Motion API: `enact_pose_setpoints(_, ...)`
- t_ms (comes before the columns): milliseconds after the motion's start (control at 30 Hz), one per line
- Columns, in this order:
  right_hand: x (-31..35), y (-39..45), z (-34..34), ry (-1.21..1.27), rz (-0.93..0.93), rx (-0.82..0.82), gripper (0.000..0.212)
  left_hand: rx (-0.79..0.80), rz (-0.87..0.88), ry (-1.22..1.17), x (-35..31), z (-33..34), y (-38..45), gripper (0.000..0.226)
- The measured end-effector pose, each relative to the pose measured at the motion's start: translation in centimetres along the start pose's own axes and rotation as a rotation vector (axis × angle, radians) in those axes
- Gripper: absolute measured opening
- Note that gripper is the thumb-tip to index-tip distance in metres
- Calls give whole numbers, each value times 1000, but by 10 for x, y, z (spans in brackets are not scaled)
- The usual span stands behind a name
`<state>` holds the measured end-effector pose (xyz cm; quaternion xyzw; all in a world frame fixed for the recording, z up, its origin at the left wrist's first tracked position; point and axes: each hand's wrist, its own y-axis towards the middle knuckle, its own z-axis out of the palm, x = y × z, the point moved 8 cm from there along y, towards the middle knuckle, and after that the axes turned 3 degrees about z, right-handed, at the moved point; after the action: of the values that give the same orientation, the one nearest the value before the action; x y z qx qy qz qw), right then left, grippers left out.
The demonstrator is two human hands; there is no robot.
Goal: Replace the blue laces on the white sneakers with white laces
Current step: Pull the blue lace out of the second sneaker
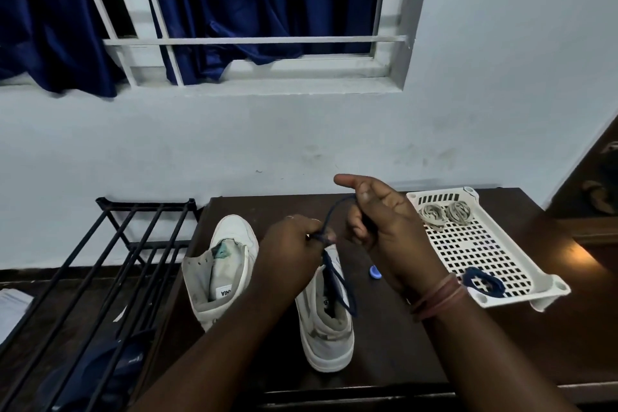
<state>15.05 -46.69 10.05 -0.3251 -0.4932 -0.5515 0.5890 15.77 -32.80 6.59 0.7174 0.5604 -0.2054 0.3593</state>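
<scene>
Two white sneakers (267, 291) sit on a dark table (418, 344) below a barred window (234, 10) — both hands, left hand (294, 244) and right hand (378, 221), pinch a blue lace (334, 211).

Right sneaker (326, 321) toe hidden behind hands (291, 244) — tongue label partly covered, unreadable

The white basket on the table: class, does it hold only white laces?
No: the white basket holds two coiled white laces at its far end and a coiled blue lace at its near end.
</scene>
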Motion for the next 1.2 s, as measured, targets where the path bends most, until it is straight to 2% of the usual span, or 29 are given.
enact_pose_setpoints(67, -15, -6, -12, -173, 71, -64, 27, -126, -61, -114, 4, -17, 6, 13)
enact_pose_setpoints(133, -37, -13, -26, -476, 201, -110, 29, -198, -134, -295, 7, -29, 9, 11)
enact_pose_setpoints(200, -60, -20, -32, -830, 302, -42, 38, -250, -167, -473, 4, -35, 9, 15)
enact_pose_setpoints(267, -78, -26, -32, -1026, 393, 38, 46, -290, -118, -500, -10, -41, 9, 13)
enact_pose_setpoints(367, -88, -29, -26, -1107, 430, 33, 53, -332, -57, -551, -22, -49, 9, 13)
enact_pose_setpoints(467, -87, -28, -21, -1227, 365, -2, 41, -456, 12, -451, -31, -72, 8, 15)
enact_pose_setpoints(500, -87, -28, -20, -1273, 339, -8, 38, -493, 31, -489, -32, -80, 9, 15)
enact_pose_setpoints(600, -90, -29, -22, -1323, 328, -5, 35, -608, 19, -801, -21, -95, 11, 12)
enact_pose_setpoints(700, -88, -28, -20, -1304, 296, -29, 29, -651, -117, -1122, 6, -92, 14, 8)
enact_pose_setpoints(767, -84, -26, -17, -1297, 261, -67, 26, -614, -182, -1240, 18, -82, 19, 8)
enact_pose_setpoints(833, -83, -25, -15, -1312, 241, -94, 25, -536, -275, -1227, 25, -63, 20, 13)
enact_pose_setpoints(900, -86, -24, -16, -1292, 263, -90, 22, -447, -485, -1188, 35, -34, 12, 26)
enact_pose_setpoints(967, -90, -24, -18, -1275, 296, -77, 21, -283, -682, -1104, 41, -6, 0, 31)
enact_pose_setpoints(1000, -90, -24, -19, -1288, 297, -76, 21, -163, -730, -977, 43, 4, -5, 31)
enact_pose_setpoints(1033, -90, -24, -20, -1308, 298, -78, 22, -30, -736, -768, 46, 10, -10, 32)
enact_pose_setpoints(1100, -88, -25, -20, -1333, 285, -81, 23, 187, -606, -314, 48, 17, -13, 43)
enact_pose_setpoints(1133, -88, -25, -19, -1334, 274, -69, 23, 256, -518, -176, 45, 20, -13, 51)
enact_pose_setpoints(1200, -88, -25, -17, -1342, 266, -35, 23, 306, -430, -100, 39, 26, -15, 59)
